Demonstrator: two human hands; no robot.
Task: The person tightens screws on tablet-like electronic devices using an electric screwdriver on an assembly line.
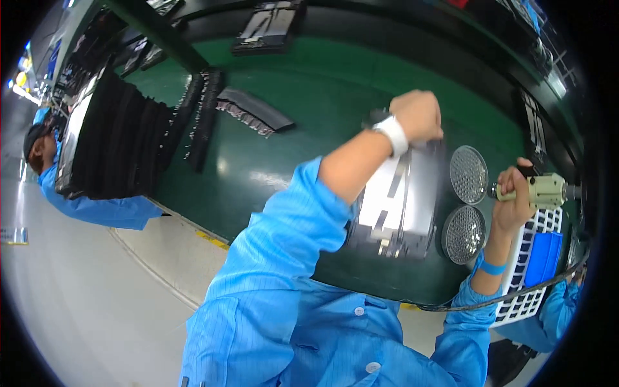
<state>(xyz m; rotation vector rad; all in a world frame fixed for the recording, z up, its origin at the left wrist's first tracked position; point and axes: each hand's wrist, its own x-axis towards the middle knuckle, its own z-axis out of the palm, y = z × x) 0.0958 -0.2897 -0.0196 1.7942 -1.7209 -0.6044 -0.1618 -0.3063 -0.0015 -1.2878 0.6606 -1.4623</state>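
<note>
My right hand point(513, 201) is wrapped round a pale green power screwdriver point(547, 191), which lies sideways at the right of the table. Over the far end of a flat silver-and-black panel point(403, 200), my left hand point(416, 116) is curled closed. Whatever its fingers hold is hidden on the far side. The panel lies in front of me and shows dark strips and small fittings at its near end. Between it and my right hand are two round dishes, the far dish point(469, 175) and the near dish point(463, 235), both with a speckled, shiny inside.
A tall stack of black panels point(116, 135) stands at the left, beside two black strips point(205, 119) and a grey strip point(255, 111). More panels point(267, 27) lie at the back. A white basket point(516, 303) with a blue bin point(543, 259) and a cable point(496, 300) are at right.
</note>
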